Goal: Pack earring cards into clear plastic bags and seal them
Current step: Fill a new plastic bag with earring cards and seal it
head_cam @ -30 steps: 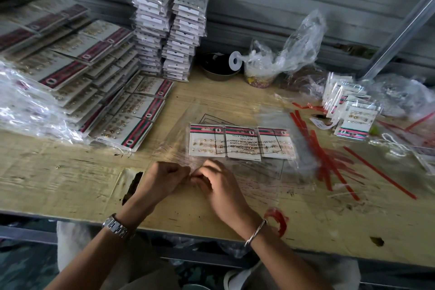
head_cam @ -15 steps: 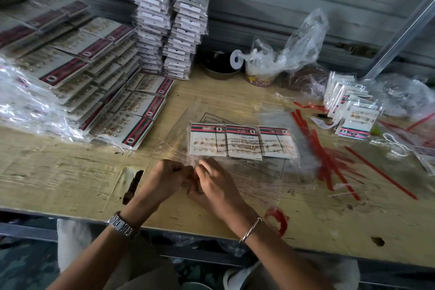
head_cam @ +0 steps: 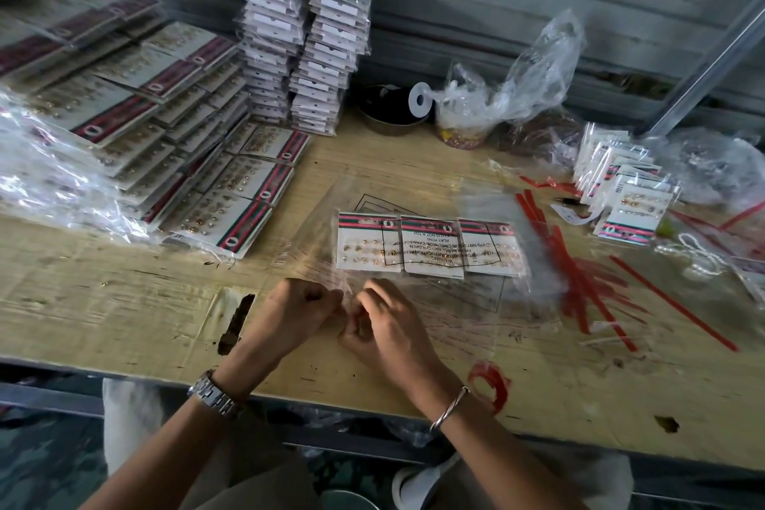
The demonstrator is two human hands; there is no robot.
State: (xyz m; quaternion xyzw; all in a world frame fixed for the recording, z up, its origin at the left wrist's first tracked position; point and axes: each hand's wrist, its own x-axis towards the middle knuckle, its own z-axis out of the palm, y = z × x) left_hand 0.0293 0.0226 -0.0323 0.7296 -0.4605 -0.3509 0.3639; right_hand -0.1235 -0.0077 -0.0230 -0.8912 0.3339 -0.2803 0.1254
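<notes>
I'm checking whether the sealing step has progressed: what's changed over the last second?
Hardly anything. The left hand and right hand still pinch the near edge of the clear bag, fingertips almost touching; nothing taken or released. The three earring cards inside lie as before.

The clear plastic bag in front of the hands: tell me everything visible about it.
The clear plastic bag lies flat on the wooden table, thin, glossy and slightly wrinkled. Black warning text in a printed frame reads upside down from this view. Three earring cards with red-and-green striped tops sit side by side under that print, apparently inside. The left hand and right hand pinch its near edge, close together.
</notes>
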